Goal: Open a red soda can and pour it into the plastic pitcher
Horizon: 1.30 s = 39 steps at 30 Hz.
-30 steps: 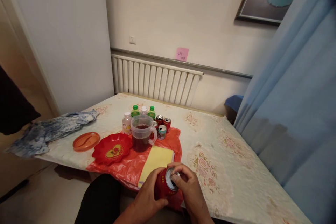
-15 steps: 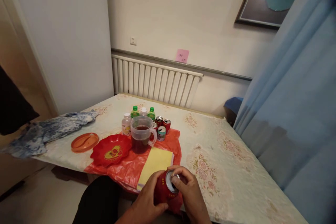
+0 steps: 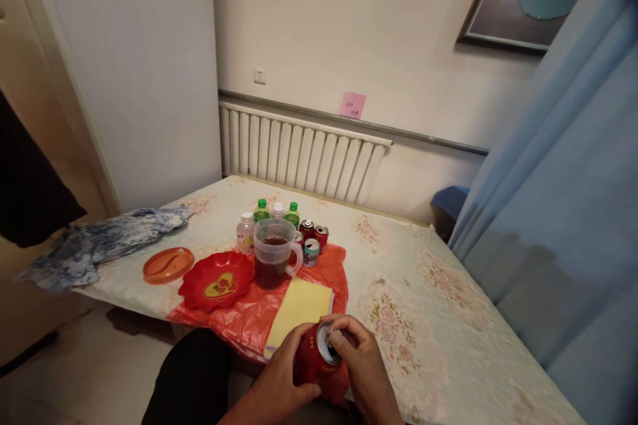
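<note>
Fingers [image 3: 292, 358] of the left hand [image 3: 284, 378] wrap round the side of a red can [image 3: 312, 357], tilted with its silver top toward the table, while the right hand [image 3: 361, 365] curls over that top — its fingertips cover the tab, so whether the can is open cannot be told. Both wrists are cut off at the bottom edge. The can is held just over the near edge of a floral table [image 3: 448, 319], above a yellow cloth [image 3: 302, 302] lying on an orange plastic sheet [image 3: 239, 319]. Beyond stand a clear jug [image 3: 272, 254] of dark liquid, a red heart dish [image 3: 216, 279], an orange plate [image 3: 168, 264] — and small bottles [image 3: 269, 214] and cans [image 3: 313, 239] partly hidden behind the jug.
</note>
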Each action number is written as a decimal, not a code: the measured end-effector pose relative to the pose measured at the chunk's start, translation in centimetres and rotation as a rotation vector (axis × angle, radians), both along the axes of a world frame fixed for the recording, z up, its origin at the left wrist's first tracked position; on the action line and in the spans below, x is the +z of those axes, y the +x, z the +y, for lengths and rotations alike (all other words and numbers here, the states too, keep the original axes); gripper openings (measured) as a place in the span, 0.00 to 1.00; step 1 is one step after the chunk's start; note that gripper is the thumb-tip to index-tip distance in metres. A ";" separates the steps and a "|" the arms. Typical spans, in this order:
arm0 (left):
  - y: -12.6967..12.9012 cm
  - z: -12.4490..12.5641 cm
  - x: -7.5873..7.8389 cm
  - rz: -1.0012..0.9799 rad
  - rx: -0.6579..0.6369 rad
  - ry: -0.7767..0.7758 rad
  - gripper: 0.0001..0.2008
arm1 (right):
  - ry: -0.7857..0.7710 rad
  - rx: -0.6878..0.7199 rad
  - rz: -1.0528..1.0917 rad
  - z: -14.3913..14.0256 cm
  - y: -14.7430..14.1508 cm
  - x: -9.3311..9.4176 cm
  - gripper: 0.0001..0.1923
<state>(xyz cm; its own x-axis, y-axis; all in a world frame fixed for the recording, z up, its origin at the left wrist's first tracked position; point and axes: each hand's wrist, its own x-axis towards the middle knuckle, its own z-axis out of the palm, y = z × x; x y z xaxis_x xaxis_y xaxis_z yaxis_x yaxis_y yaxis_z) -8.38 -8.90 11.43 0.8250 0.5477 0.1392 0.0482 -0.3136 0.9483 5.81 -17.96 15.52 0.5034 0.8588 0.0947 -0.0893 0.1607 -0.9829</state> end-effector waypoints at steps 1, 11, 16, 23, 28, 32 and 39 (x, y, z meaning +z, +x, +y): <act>0.0 0.0 0.0 0.007 -0.002 -0.003 0.40 | -0.007 -0.006 0.003 0.0 0.0 0.0 0.04; -0.2 -0.1 0.4 0.017 0.000 -0.004 0.41 | -0.031 -0.044 0.040 0.2 -0.5 -0.1 0.07; -0.2 -0.2 0.3 0.015 0.013 -0.001 0.40 | -0.038 -0.048 0.037 0.3 -0.5 -0.1 0.07; -0.3 -0.2 0.2 0.039 0.017 -0.007 0.40 | -0.055 -0.031 0.015 0.1 -0.6 -0.3 0.06; -0.4 -0.2 0.2 0.043 0.018 -0.002 0.40 | -0.059 -0.032 0.021 0.2 -0.6 -0.4 0.08; -0.5 -0.3 0.3 0.042 0.018 -0.010 0.40 | -0.055 -0.028 0.023 0.2 -0.6 -0.5 0.08; -0.4 -0.2 -0.2 0.058 0.033 -0.002 0.41 | -0.066 -0.025 0.030 0.3 -0.7 -0.4 0.07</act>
<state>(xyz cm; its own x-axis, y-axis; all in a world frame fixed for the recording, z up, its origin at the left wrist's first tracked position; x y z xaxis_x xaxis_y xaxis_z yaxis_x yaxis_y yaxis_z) -8.79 -9.10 11.26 0.8135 0.5746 0.0899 0.1137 -0.3088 0.9443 5.08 -17.66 15.15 0.5266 0.8498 0.0223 -0.1161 0.0979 -0.9884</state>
